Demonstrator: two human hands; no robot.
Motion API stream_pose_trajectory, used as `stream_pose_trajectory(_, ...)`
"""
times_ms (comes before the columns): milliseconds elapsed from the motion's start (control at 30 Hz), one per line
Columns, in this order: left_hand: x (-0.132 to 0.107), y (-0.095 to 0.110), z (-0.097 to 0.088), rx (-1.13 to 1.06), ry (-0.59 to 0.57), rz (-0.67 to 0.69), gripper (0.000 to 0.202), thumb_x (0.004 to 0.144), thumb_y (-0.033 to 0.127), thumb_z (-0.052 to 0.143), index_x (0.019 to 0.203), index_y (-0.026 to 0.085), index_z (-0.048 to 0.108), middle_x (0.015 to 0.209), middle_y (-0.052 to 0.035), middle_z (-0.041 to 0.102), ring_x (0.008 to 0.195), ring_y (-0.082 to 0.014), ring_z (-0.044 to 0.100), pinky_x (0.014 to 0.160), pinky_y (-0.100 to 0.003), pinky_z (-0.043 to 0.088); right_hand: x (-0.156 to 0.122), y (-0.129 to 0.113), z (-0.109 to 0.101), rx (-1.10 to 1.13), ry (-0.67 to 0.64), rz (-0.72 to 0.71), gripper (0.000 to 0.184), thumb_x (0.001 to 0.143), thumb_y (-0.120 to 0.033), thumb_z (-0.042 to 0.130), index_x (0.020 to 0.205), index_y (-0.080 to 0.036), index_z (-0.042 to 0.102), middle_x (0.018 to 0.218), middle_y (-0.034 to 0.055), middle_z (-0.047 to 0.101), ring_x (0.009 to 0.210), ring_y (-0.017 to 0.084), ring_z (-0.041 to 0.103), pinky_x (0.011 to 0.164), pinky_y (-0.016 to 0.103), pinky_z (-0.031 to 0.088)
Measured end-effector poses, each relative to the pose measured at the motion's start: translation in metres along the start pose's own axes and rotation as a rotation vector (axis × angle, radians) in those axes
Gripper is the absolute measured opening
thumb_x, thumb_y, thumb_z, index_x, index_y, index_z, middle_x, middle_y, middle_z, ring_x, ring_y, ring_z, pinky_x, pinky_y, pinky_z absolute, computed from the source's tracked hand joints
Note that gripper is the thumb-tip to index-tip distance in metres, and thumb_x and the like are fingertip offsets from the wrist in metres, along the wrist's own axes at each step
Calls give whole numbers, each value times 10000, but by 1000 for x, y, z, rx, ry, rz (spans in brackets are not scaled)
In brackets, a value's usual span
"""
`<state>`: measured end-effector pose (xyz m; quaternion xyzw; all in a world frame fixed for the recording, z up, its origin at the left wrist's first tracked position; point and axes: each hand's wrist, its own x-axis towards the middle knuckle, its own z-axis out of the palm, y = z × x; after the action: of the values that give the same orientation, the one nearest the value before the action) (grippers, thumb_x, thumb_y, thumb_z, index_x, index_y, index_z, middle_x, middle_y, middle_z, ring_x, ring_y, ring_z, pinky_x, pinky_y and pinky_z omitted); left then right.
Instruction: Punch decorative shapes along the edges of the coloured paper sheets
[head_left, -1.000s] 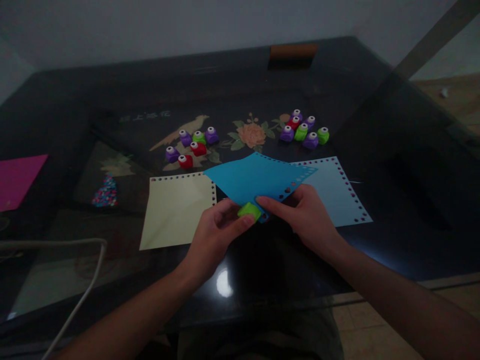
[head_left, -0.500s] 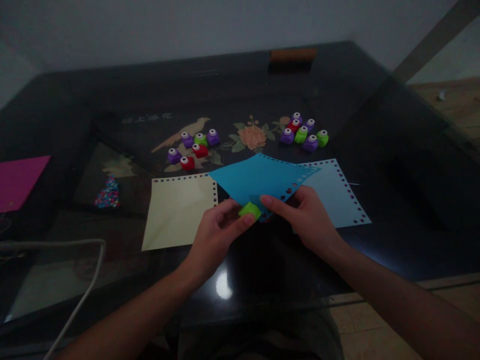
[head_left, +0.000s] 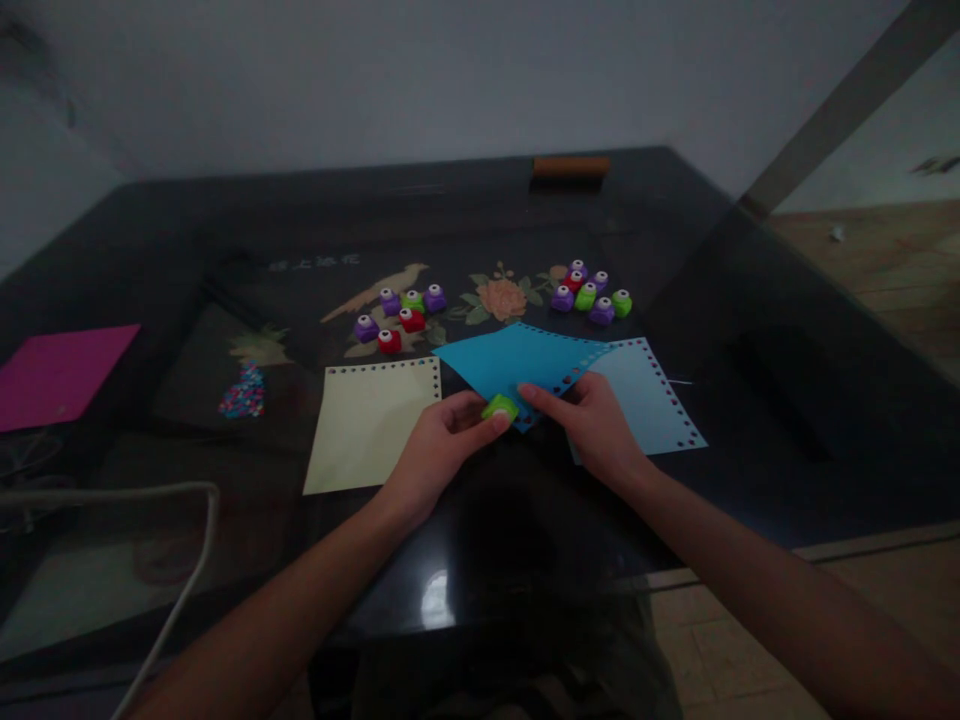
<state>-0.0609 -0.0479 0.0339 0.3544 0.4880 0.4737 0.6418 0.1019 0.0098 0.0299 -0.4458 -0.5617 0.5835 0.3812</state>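
Note:
My left hand (head_left: 444, 440) is closed around a green paper punch (head_left: 500, 408), its thumb pressing on the near side. The punch sits at the near edge of a blue sheet of paper (head_left: 510, 360). Thumb on top and fingers beneath, my right hand (head_left: 600, 425) pinches that sheet, which is held up at a slant above the table. Small shaped holes run along two of its edges. Under its left part lies a cream sheet (head_left: 367, 430) with holes on its top and right edges. A pale blue sheet (head_left: 641, 395), also edged with holes, lies partly behind my right hand.
Several purple, red and green punches stand in a left group (head_left: 390, 341) and a right group (head_left: 602, 311) on the dark glossy table (head_left: 487, 540). Confetti (head_left: 244, 392), a pink sheet (head_left: 67, 375) and a white cable (head_left: 199, 555) are on the left. A brown block (head_left: 570, 168) is at the back.
The camera view has tilted up a little, so the table sits lower in the picture. Both hands keep their hold on the green paper punch and the blue sheet.

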Motion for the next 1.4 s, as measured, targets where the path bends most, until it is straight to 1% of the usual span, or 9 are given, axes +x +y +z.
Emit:
stream_pose_trajectory(300,-2,4,3,110,23,14,338,713,366,755,946,152,639,988,-69,717,946,-221,656,927,-382,460,4,2,-2,11,20,-21,323,694,-444,738,635,-161,593,603,-11,630,549,131,548,562,260,452)
stream_pose_trajectory(433,-3,9,3,238,53,23,339,702,325,748,969,162,619,937,-51,711,906,-217,659,854,-361,497,5,-1,-4,14,41,-31,317,702,-445,729,640,-162,601,609,-5,639,562,138,560,577,270,465)
stream_pose_trajectory(533,-3,12,2,352,12,30,311,737,301,696,999,164,602,890,-41,696,839,-199,659,779,-333,516,5,-5,-6,-44,58,-46,308,706,-446,719,640,-163,616,636,12,666,585,150,574,591,280,476)
stream_pose_trajectory(600,-2,14,-1,434,-15,65,301,764,280,652,1034,163,588,894,-42,680,804,-183,651,749,-318,518,5,-8,-8,-59,70,-54,283,698,-436,722,668,-167,638,679,22,692,611,162,591,616,295,494)
stream_pose_trajectory(667,-1,15,-3,533,-18,117,298,779,243,611,1064,165,579,928,-51,670,804,-178,642,753,-320,515,5,-11,-10,-74,90,-58,259,693,-423,722,681,-174,653,697,27,706,627,176,604,630,311,508)
stream_pose_trajectory(833,1,18,-12,812,36,274,367,737,109,541,1095,182,580,1043,-74,657,912,-208,618,816,-365,493,5,-18,-14,-120,138,-78,219,702,-399,706,642,-195,651,689,30,718,644,201,628,625,329,529)
stream_pose_trajectory(933,4,20,-17,923,28,295,406,717,76,518,1102,184,586,1048,-82,658,932,-227,609,806,-378,487,5,-21,-17,-127,153,-78,195,705,-376,706,657,-193,658,702,30,727,646,202,643,625,328,538)
stream_pose_trajectory(1233,7,19,-20,1008,21,295,423,708,59,506,1109,169,584,1056,-99,655,981,-252,596,846,-406,477,5,-27,-22,-88,156,-82,121,711,-324,715,720,-205,696,780,32,755,721,223,694,691,352,559)
stream_pose_trajectory(1400,8,18,-22,1003,33,311,424,713,61,504,1109,194,575,1057,-85,654,987,-243,591,856,-406,473,4,-24,-25,-109,142,-103,128,727,-344,715,713,-217,713,777,28,756,716,221,692,709,369,562)
